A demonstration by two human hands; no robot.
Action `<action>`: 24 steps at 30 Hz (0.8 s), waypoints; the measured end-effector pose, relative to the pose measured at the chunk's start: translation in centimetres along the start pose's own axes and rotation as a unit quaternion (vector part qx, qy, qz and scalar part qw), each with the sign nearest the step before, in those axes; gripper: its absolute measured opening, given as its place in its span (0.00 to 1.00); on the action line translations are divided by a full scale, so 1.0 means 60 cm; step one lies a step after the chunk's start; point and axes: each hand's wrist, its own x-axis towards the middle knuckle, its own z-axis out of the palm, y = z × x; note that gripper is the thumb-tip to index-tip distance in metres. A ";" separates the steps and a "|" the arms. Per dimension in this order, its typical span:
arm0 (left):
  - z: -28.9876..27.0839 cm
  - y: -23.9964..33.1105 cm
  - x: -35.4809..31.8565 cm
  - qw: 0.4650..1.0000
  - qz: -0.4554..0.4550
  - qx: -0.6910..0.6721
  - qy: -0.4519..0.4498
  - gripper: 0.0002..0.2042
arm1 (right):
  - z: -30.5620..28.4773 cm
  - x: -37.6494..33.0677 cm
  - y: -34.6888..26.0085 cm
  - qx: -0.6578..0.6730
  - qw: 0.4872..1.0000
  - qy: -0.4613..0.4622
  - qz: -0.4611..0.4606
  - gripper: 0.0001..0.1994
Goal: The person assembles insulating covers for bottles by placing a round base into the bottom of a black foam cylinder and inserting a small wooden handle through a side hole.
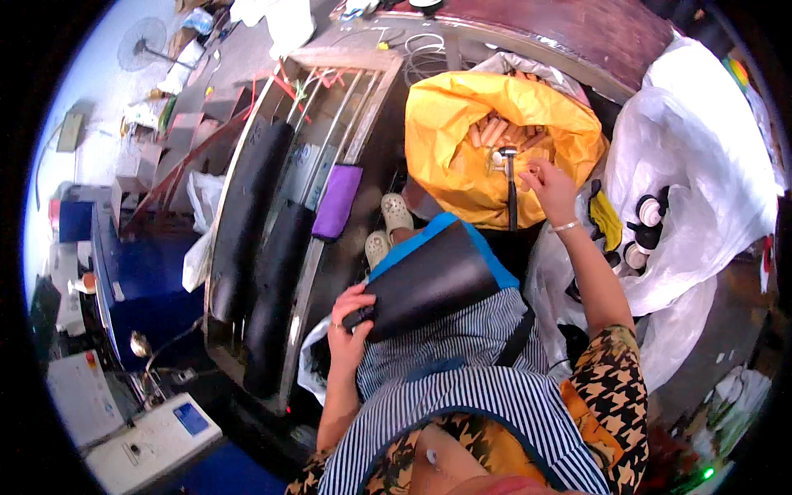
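Observation:
A black sheet or pad lies across my lap over a blue cloth. At its left end, my left hand is closed on a small black piece, its exact kind unclear. My right hand reaches over an open yellow bag, fingers curled together; what they pinch, if anything, is too small to make out. Right by those fingertips, a tool with a black handle and shiny metal head stands upright; whether I touch it is unclear. Several tan cylinders fill the bag.
To the left, a wooden-edged frame with metal rods carries black rolls and a purple piece. White plastic bags on the right hold black-and-white round parts and a yellow-black cloth. A dark red table stands beyond.

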 end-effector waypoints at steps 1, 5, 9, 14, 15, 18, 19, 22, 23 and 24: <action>0.002 -0.002 0.002 1.000 0.012 -0.011 -0.002 0.15 | -0.039 -0.010 -0.038 -0.031 0.999 -0.026 0.005 0.15; 0.006 0.003 0.014 0.999 0.037 0.001 -0.030 0.16 | -0.142 -0.038 -0.169 0.120 0.969 0.056 -0.207 0.16; -0.004 -0.006 -0.006 0.998 0.059 -0.012 -0.020 0.19 | -0.153 -0.090 -0.286 0.157 0.914 -0.113 -0.357 0.17; -0.012 0.001 -0.031 0.997 0.080 0.004 -0.002 0.19 | -0.079 -0.148 -0.388 0.085 0.844 -0.172 -0.501 0.19; -0.010 0.006 -0.033 0.997 0.081 -0.003 0.001 0.19 | -0.073 -0.155 -0.403 0.075 0.838 -0.166 -0.514 0.19; -0.008 0.002 -0.040 0.995 0.088 0.033 0.025 0.18 | -0.060 -0.169 -0.429 0.049 0.826 -0.163 -0.537 0.18; -0.009 0.005 -0.041 0.996 0.080 0.028 0.021 0.18 | -0.058 -0.170 -0.433 0.045 0.817 -0.159 -0.553 0.17; -0.006 -0.008 -0.046 0.994 0.105 0.023 0.033 0.16 | -0.058 -0.167 -0.440 0.030 0.794 -0.153 -0.587 0.16; -0.005 -0.010 -0.048 0.993 0.107 0.025 0.034 0.16 | -0.063 -0.167 -0.444 0.023 0.790 -0.157 -0.592 0.15; -0.003 -0.012 -0.049 0.993 0.108 0.027 0.035 0.16 | -0.066 -0.167 -0.446 0.015 0.786 -0.161 -0.597 0.15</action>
